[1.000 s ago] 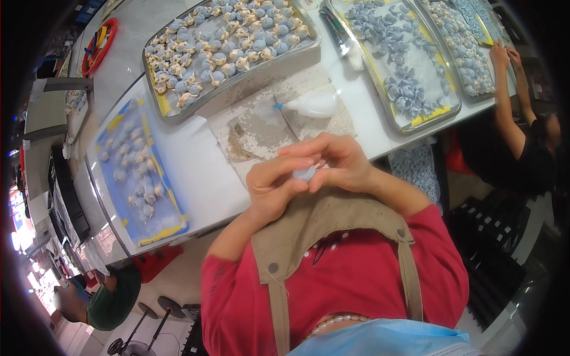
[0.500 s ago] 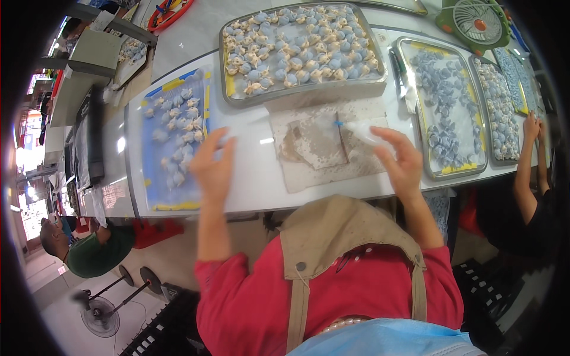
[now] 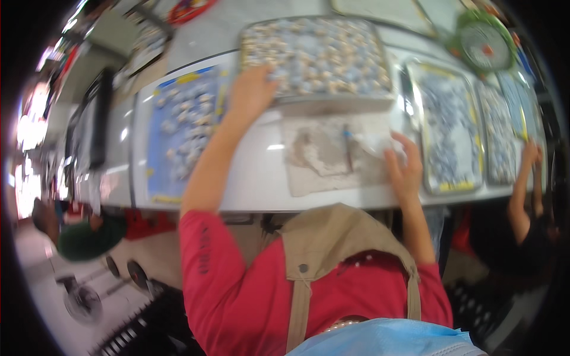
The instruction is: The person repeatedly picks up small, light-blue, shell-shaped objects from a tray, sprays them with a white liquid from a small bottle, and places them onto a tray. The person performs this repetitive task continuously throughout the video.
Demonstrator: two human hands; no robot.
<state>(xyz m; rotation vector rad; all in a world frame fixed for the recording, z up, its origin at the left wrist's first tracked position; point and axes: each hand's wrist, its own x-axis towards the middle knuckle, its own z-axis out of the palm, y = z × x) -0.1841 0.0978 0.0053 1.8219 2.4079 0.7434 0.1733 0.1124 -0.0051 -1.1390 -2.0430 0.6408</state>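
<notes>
The stained board lies straight before the chest on the bench, perhaps to catch mess; at its three o'clock the right hand has thumb and fingers apart about the white bottle, though blur hides whether that grip presses it. Farther off, at ten o'clock, the left hand is over the near-left corner of the twelve-o'clock tray, whose blue-and-cream pieces seem placed within easy reach; whether its grip is spread or pinching, I cannot tell.

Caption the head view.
Left hand at a rectangular metal tray of blue-and-cream pieces, right hand by white bottle.
</notes>
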